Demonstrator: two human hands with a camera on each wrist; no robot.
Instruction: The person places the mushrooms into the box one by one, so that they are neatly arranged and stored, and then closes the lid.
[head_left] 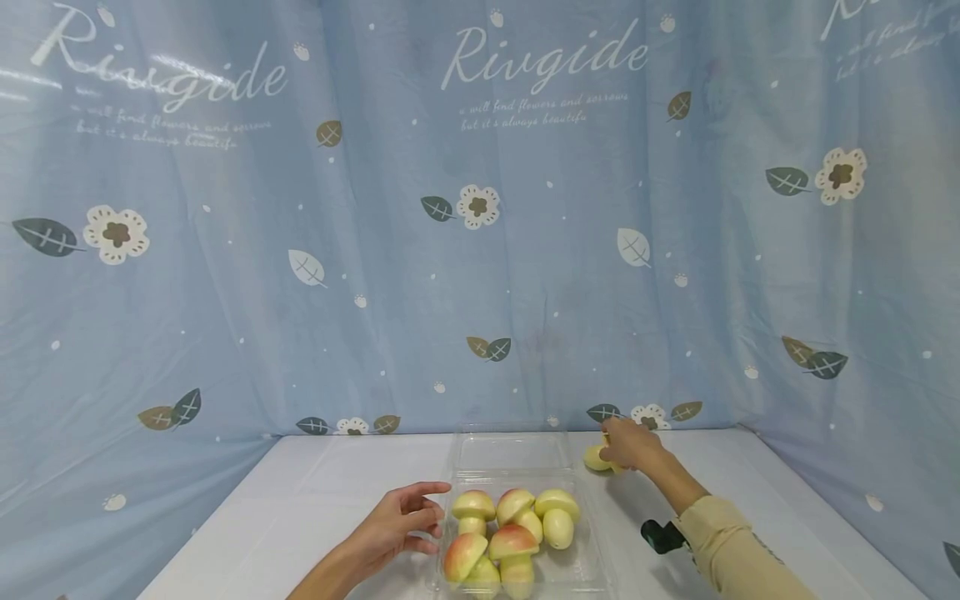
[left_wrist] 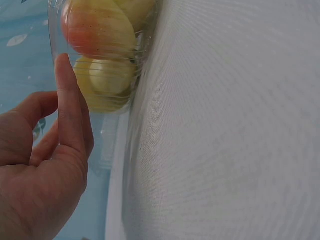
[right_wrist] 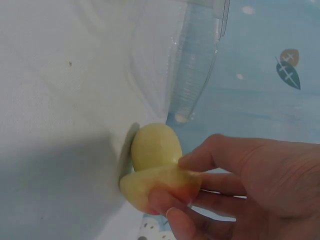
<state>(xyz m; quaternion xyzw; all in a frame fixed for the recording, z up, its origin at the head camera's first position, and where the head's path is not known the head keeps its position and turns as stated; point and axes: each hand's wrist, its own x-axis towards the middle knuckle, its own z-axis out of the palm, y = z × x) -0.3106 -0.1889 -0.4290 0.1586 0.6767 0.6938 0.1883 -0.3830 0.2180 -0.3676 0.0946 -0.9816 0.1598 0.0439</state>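
Note:
My right hand [head_left: 633, 446] pinches the cap of a yellow mushroom-shaped piece [right_wrist: 156, 147] with a reddish blush, thumb on one side and fingers on the other. The piece lies low over the white table, right of the clear box's raised lid [head_left: 513, 454]. Several similar mushroom-shaped pieces [head_left: 513, 542] with yellow and red caps sit inside the clear plastic box [head_left: 592, 571]. My left hand [head_left: 397, 525] is beside the box's left wall, fingers loosely bent and holding nothing. Whether a fingertip touches the wall, I cannot tell.
A white-covered table [head_left: 322, 475] bears the box. Blue curtain [head_left: 555, 300] with leaf and flower prints hangs behind and at both sides, meeting the table's back edge. A small dark object [head_left: 660, 537] shows beside the right sleeve [head_left: 731, 542].

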